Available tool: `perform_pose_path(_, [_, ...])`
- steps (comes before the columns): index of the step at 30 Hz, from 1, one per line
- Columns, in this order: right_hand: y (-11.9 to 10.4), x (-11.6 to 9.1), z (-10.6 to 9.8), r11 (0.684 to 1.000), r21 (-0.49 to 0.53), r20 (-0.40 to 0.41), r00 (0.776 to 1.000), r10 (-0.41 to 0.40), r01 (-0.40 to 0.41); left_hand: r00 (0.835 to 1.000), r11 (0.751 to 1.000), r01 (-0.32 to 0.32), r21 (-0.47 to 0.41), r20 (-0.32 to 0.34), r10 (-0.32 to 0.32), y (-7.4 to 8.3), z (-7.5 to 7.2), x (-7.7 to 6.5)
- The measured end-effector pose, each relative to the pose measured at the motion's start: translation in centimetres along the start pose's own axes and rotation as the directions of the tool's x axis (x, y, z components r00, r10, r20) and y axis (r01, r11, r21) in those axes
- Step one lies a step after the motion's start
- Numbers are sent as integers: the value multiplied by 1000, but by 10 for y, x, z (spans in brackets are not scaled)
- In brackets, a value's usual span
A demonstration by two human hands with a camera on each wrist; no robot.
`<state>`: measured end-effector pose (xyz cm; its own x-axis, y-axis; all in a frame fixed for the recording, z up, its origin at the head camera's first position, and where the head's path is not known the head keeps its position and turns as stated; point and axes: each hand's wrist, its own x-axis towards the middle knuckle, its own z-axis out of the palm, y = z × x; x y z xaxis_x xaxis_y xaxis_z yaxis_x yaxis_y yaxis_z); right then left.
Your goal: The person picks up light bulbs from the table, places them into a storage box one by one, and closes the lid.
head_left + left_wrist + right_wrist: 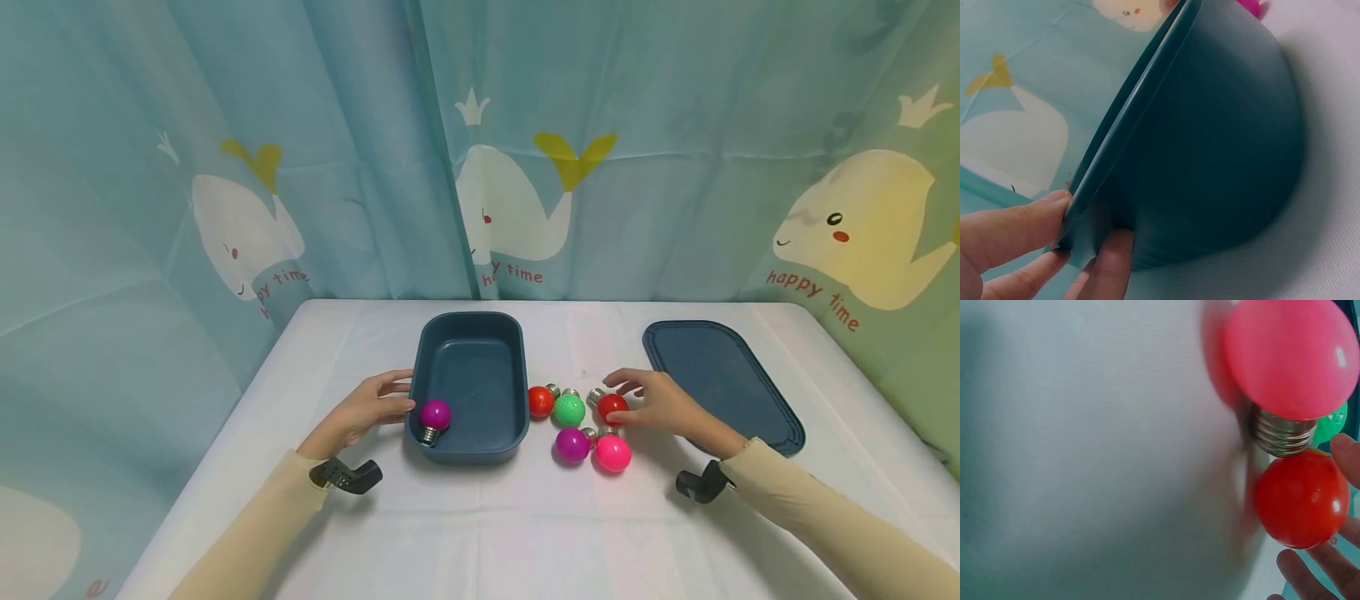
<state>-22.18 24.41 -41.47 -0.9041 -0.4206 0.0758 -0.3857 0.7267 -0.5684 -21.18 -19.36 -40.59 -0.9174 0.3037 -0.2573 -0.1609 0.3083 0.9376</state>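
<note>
A dark blue plastic box [468, 454] stands on the table, with one purple light bulb [436, 414] lying inside at its near left. My left hand [369, 408] touches the box's outer left wall and rim with extended fingers [1113, 256]. Over on the right, my right hand [660, 404] reaches around a red bulb [612, 408] with thumb and fingers spread; a gap shows between the fingertips [1294, 565] and the bulb. Beside it lie a pink bulb [612, 454], a second purple bulb [572, 446], a green bulb [569, 411] and an orange-red bulb [541, 402].
A dark blue lid [720, 375] lies flat on the right, partly behind the right forearm. White cloth covers the table [480, 533]. Behind its far edge hangs a blue-green curtain [360, 125] printed with whales.
</note>
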Motion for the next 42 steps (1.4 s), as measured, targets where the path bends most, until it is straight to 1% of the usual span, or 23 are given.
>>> perform_pose_path(10, [3,-1,3,998,38,16,999,46,-46,1000,1000,8,-9,-11,-8,0,0,1])
perform_pose_path(18, [6,0,3,999,37,13,999,36,-36,1000,1000,-2,-1,-15,2,1,-1,3])
perform_pose_path(28, [9,1,5,996,67,18,998,56,-57,1000,1000,12,5,-15,-12,2,0,2])
perform_pose_path(31, [9,1,6,995,78,19,998,60,-62,1000,1000,6,6,-11,-6,2,1,2])
perform_pose_path(37, [9,1,4,997,70,18,999,41,-43,1000,1000,3,-4,-5,-3,-1,1,0])
perform_pose_path(42, [6,1,-5,999,40,5,1000,5,-5,1000,1000,6,-4,-11,-6,-1,1,0])
